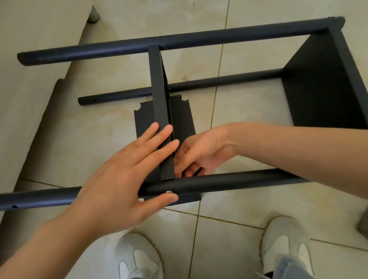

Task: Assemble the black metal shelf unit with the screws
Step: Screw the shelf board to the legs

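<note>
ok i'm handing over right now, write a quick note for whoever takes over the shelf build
Left hand: open, fingers flat on the folded edge of the black metal middle shelf panel, thumb by the silver screw head in the near black round metal post.
Right hand: curled beside that panel, pinching a thin black bent tool, probably a hex key.
Done: black end panel stands between the posts at right.
Left: that screw may need tightening; left-end post hole is empty; a spare flat black panel lies on the tiled floor.
</note>
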